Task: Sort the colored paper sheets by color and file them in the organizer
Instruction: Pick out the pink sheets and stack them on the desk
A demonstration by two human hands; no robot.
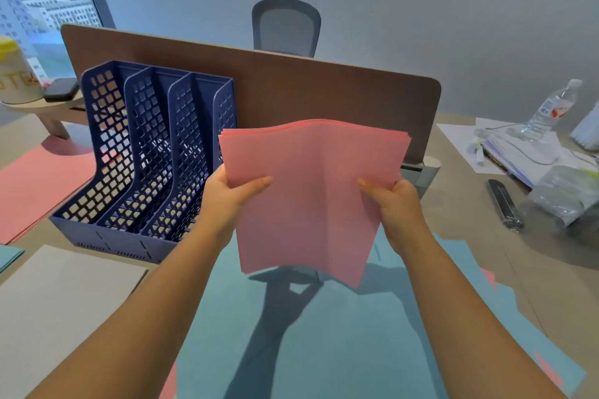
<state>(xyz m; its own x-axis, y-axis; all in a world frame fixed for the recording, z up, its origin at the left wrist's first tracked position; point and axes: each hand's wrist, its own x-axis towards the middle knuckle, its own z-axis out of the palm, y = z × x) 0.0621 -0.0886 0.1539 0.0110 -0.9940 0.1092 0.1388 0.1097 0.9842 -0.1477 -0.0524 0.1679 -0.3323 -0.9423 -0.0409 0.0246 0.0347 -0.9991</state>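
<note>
A stack of pink sheets is held upright above the desk, just right of the blue mesh organizer. My left hand grips the stack's left edge with the thumb on its front. My right hand grips the right edge the same way. The organizer's three slots look empty. Teal sheets lie spread on the desk below the stack, with pink corners poking out at the right. More pink sheets lie at the far left, beside a beige sheet.
A brown desk divider stands behind the organizer, with an office chair beyond it. At the right lie a water bottle, papers, a plastic bag and a black stapler-like tool. A small shelf with a jar stands far left.
</note>
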